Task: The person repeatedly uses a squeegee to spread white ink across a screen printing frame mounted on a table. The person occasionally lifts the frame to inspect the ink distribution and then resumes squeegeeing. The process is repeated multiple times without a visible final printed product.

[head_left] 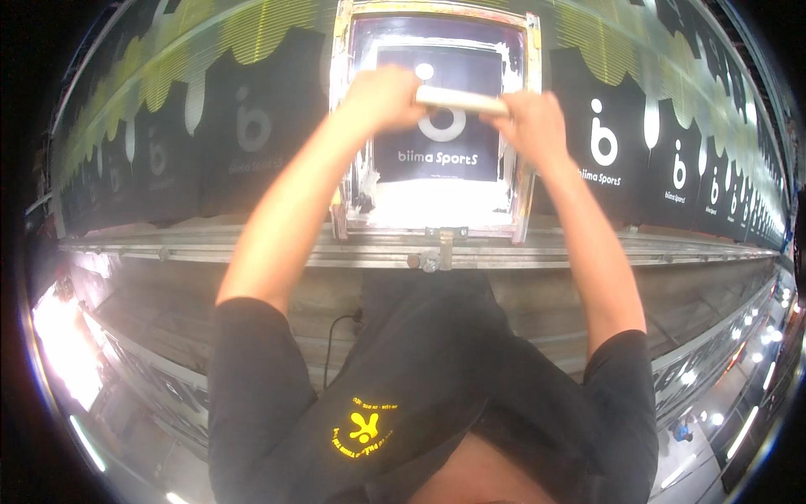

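Observation:
Both my hands grip a pale wooden squeegee handle (pixel 463 102) held crosswise over a framed printing screen (pixel 526 168). My left hand (pixel 382 97) closes on its left end, my right hand (pixel 531 122) on its right end. Under the screen lies a black garment (pixel 437 155) with a white round mark and white lettering. The squeegee's blade is hidden behind my hands.
A long table runs left and right, covered with a row of black printed garments (pixel 252 134) that carry white marks and yellow-green drip patterns. A metal rail (pixel 252 250) edges the table in front of me. A clamp (pixel 441 252) holds the screen frame.

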The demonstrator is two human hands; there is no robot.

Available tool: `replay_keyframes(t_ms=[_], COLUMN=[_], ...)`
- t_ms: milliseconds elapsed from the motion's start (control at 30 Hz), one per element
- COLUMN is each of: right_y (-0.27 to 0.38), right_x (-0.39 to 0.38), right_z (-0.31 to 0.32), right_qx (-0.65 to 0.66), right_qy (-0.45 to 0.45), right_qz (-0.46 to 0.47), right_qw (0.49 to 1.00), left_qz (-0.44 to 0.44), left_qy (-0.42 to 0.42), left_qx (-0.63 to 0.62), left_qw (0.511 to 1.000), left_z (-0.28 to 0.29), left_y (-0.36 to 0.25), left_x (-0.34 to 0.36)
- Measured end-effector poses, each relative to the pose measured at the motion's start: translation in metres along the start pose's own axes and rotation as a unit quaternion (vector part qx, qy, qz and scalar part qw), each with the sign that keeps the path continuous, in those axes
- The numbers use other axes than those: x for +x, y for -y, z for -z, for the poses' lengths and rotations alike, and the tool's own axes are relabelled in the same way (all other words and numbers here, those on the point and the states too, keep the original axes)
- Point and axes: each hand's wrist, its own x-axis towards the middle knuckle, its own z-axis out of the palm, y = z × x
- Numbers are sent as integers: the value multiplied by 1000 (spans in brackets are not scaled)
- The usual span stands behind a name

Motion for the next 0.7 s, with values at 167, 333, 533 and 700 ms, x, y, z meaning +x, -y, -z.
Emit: replay_keyframes(t_ms=[167, 333, 533, 700], right_y=[-28, -28, 13, 56], right_x=[114, 95, -37, -136], right_z=[3, -34, -51, -48], right_qx=[-25, -84, -67, -22], right_qy=[15, -35, -93, -83], right_qz=[-75, -69, 15, 13], right_qw=[997, 993, 993, 996], left_qz=[-4, 64, 87, 55], left_qy=[-24, -79, -17, -66], left_qx=[24, 48, -28, -36], left_qw=[999, 994, 996, 996], left_z=[48, 15, -50, -93], left_y=[40, 25, -19, -66], left_x=[90, 79, -34, -133])
